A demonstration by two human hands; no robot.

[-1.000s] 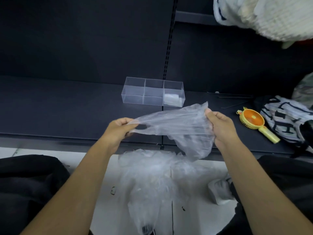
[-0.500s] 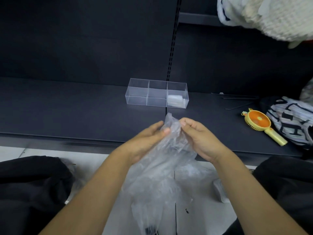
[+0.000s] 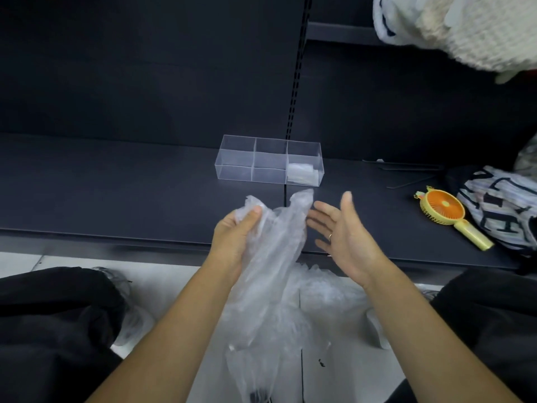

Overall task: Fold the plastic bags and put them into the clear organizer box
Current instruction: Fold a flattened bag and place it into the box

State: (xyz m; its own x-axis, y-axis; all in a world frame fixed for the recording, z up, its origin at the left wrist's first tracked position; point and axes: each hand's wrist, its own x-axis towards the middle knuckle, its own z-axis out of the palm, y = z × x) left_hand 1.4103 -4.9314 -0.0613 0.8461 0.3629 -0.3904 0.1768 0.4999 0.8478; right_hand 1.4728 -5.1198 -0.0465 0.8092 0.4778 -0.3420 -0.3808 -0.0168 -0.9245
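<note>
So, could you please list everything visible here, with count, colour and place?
clear organizer box: one, transparent, middle of the shelf
folded bag: one, whitish, box's right compartment
held plastic bag: one, clear, in the left hand
loose bags: pile, count unclear, clear, floor below
hand fan: one, yellow and orange, shelf right
striped fabric: one, black and white, right edge
knitted item: one, white, top right
shelf: one, dark, across the view
left hand: one, grips the bag
right hand: one, open, right of the bag
</note>
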